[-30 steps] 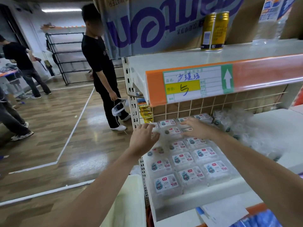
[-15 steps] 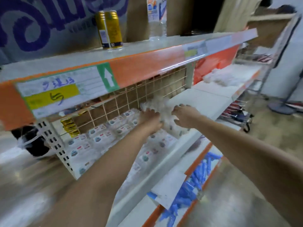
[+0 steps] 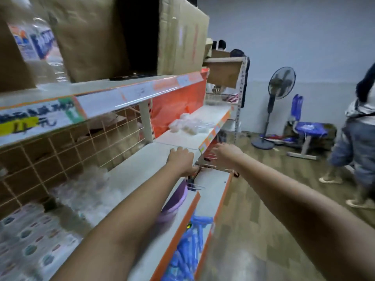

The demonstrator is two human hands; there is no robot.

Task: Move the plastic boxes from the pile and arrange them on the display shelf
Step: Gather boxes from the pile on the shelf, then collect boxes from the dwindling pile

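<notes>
Left hand: over the shelf's front edge, fingers loosely bent, holding nothing.
Right hand: just right of the left hand, off the shelf edge, fingers spread, empty.
Arranged boxes: labelled rows, near left on the shelf.
Pile: clear boxes heaped beside those rows.
Far pile: farther along the shelf.
Fan: far right, on the floor.

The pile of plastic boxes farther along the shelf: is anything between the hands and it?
Nothing visible blocks it. Bare white shelf lies between the left hand, the right hand and the pile of plastic boxes. Both hands hold nothing.
</notes>
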